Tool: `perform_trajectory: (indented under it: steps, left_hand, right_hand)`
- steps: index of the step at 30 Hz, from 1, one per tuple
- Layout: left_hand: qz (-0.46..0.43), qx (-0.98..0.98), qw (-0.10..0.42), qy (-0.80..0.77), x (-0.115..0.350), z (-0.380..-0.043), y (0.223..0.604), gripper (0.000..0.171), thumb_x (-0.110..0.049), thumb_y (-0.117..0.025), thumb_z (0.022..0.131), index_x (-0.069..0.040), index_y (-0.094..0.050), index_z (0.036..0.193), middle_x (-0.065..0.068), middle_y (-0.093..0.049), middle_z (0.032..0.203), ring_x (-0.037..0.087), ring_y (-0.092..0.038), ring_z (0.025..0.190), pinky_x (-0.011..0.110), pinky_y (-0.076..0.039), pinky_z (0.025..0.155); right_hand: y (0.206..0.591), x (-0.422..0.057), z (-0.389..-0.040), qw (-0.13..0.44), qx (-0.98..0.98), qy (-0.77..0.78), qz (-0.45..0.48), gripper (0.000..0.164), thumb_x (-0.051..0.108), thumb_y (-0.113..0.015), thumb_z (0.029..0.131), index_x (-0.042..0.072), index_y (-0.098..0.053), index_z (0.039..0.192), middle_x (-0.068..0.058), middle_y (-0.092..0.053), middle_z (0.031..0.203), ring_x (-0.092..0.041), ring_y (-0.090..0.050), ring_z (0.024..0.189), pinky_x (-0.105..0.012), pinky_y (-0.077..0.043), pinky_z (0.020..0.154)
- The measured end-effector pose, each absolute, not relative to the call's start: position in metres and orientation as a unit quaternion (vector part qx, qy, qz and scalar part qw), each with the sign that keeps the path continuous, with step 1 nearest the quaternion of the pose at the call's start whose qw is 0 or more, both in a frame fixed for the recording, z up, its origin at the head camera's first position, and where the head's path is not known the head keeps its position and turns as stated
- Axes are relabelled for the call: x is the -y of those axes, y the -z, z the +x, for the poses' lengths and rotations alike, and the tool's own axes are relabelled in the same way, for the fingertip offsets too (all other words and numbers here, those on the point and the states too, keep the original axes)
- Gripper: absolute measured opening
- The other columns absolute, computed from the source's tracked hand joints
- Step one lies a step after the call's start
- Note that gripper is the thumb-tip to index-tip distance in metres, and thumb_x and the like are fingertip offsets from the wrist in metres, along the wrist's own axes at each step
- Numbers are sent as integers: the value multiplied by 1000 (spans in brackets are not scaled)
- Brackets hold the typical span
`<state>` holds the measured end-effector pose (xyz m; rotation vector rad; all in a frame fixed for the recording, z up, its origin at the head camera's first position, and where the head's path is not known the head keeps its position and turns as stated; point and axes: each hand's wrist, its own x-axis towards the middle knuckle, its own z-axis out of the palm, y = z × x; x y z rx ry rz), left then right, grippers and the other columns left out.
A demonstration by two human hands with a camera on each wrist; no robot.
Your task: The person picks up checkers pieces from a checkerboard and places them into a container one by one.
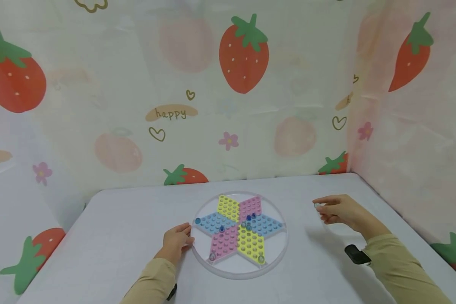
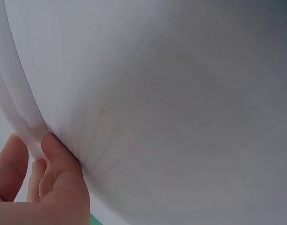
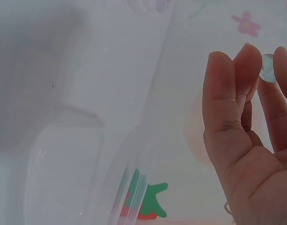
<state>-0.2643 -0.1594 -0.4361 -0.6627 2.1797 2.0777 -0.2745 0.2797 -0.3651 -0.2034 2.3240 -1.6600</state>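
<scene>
A round white Chinese checkers board (image 1: 247, 275) with a pink, yellow and blue star lies on the table. Several blue and clear marbles sit in its holes, among them a blue marble (image 1: 197, 220) at the left tip and a clear marble (image 1: 261, 259) at the near yellow tip. My left hand (image 1: 175, 242) touches the board's left rim, its fingertips at the edge in the left wrist view. To the right of the board, my right hand (image 1: 340, 211) is raised above the table, pinching a clear, pale bluish marble (image 3: 268, 68) between thumb and fingertips.
A transparent plastic container (image 3: 63, 173) stands in the lower left of the right wrist view. The white table (image 1: 129, 219) is backed by a strawberry-printed curtain (image 1: 197, 84), which also runs along the right side (image 1: 414, 139).
</scene>
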Motion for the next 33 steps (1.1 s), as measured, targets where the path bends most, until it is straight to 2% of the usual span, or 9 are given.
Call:
perform_trajectory:
  steps: [10,19,27,33]
  left_hand:
    - [-214,-705,29,-676,159,-265,436,60,21,-58,82,10,-43,139,25,-43,142,38,-41,132,38,-46,85]
    - [-220,-704,31,-675,158,-263,434,57,19,-57,84,10,-44,139,26,-44,142,38,-41,133,42,-44,93]
    - [-221,-703,32,-675,159,-261,435,58,19,-57,84,10,-43,140,25,-43,143,38,-41,133,40,-45,91]
    - [-214,-700,29,-681,158,-261,433,58,20,-56,84,10,-42,140,27,-42,143,38,-40,133,42,-44,95]
  right_hand:
    - [364,-289,-272,134,-800,582,-63,52,14,-63,95,-14,-45,136,-5,-62,84,-13,-62,76,-31,-55,76]
    - [365,-299,-271,133,-800,582,-57,52,14,-63,96,-14,-45,136,-5,-62,86,-13,-62,77,-31,-55,76]
    - [371,-309,-272,129,-808,574,-38,50,15,-63,96,-13,-47,135,-3,-60,89,-13,-62,79,-30,-55,76]
    - [373,-317,-276,119,-810,574,-28,52,13,-63,95,-15,-45,135,-2,-61,93,-13,-62,81,-28,-54,75]
